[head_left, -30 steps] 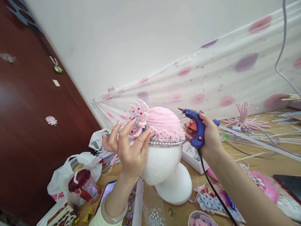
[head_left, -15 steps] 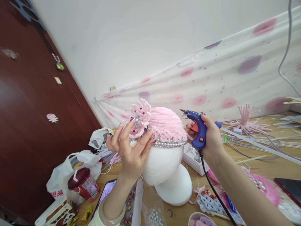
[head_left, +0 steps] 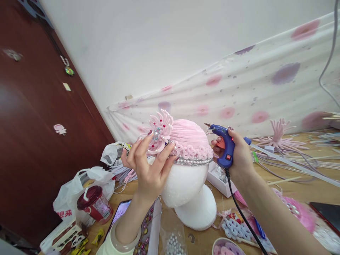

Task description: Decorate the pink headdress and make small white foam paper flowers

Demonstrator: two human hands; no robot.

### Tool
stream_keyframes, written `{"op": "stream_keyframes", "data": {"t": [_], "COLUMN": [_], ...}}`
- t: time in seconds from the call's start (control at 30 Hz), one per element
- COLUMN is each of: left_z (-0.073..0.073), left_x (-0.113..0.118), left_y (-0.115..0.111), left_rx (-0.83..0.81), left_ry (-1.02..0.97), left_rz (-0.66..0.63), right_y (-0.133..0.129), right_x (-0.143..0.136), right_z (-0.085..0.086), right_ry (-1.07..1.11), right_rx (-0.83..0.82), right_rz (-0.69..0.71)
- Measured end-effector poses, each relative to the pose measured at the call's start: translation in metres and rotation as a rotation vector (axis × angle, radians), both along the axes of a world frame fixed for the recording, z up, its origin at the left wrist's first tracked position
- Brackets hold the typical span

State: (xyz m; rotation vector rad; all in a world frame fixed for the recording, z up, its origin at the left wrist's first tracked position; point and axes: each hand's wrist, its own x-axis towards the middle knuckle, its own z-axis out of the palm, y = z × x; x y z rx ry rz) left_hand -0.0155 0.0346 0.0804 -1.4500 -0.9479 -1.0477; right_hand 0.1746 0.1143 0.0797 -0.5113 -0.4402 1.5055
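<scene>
A white foam mannequin head (head_left: 186, 182) wears a pink headdress (head_left: 187, 132), trimmed with curled pink loops and a band of pearls and silver glitter. At its left side sits a pink flower ornament (head_left: 162, 124) with red and pale blue beads. My left hand (head_left: 148, 163) is against the headdress, fingertips on the flower and thumb near the pearl band; any small piece under the fingertips is hidden. My right hand (head_left: 240, 156) grips a blue glue gun (head_left: 227, 143) with an orange trigger. Its nozzle points left, apart from the headdress, and a glue stick protrudes behind.
A red cup (head_left: 95, 205) stands beside a white plastic bag (head_left: 71, 191) at left. In front are a bag of silver beads (head_left: 174, 244) and a tub of pink loops (head_left: 227, 248). The gun's black cord (head_left: 240, 209) runs down right, near pink stems (head_left: 281, 138).
The view has shifted slightly. Both hands keep nearly the same places, the left at the headdress and the right around the glue gun.
</scene>
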Motion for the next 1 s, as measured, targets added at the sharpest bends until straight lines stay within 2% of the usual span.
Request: {"op": "stream_keyframes", "data": {"t": [0.17,0.37,0.43,0.5,0.57,0.63,0.7,0.77,0.83,0.9,1.0], "left_z": [-0.001,-0.001,-0.001,-0.003,-0.008,-0.018,-0.029,-0.039,-0.044,-0.044,-0.036], "left_x": [-0.003,-0.001,0.006,0.015,0.021,0.018,0.005,-0.017,-0.044,-0.071,-0.099], "left_y": [0.0,-0.019,-0.028,-0.037,-0.043,-0.05,-0.057,-0.066,-0.074,-0.081,-0.084], "left_rx": [-0.018,-0.064,-0.18,-0.389,-0.586,-0.706,-0.797,-0.89,-0.948,-0.914,-0.743], "left_ry": [0.033,0.016,0.075,0.148,0.184,0.181,0.139,0.034,-0.166,-0.393,-0.62], "left_rz": [-0.02,-0.207,-0.372,-0.582,-0.686,-0.63,-0.502,-0.358,-0.214,-0.07,0.089], "right_y": [0.002,0.004,0.003,0.0,-0.001,-0.002,0.0,0.002,0.0,-0.005,-0.02], "right_x": [0.0,0.002,0.003,0.003,0.004,0.006,0.008,0.011,0.015,0.022,0.042], "right_z": [-0.003,-0.005,-0.003,-0.001,0.0,0.001,0.0,0.0,0.003,0.009,0.019], "right_ry": [-0.018,-0.049,-0.057,-0.049,-0.054,-0.083,-0.114,-0.129,-0.147,-0.196,-0.386], "right_rx": [0.012,0.029,0.024,0.001,-0.016,-0.017,0.003,0.035,0.09,0.187,0.38], "right_rz": [0.001,0.005,0.023,0.029,0.02,0.013,-0.007,-0.064,-0.152,-0.245,-0.386]}}
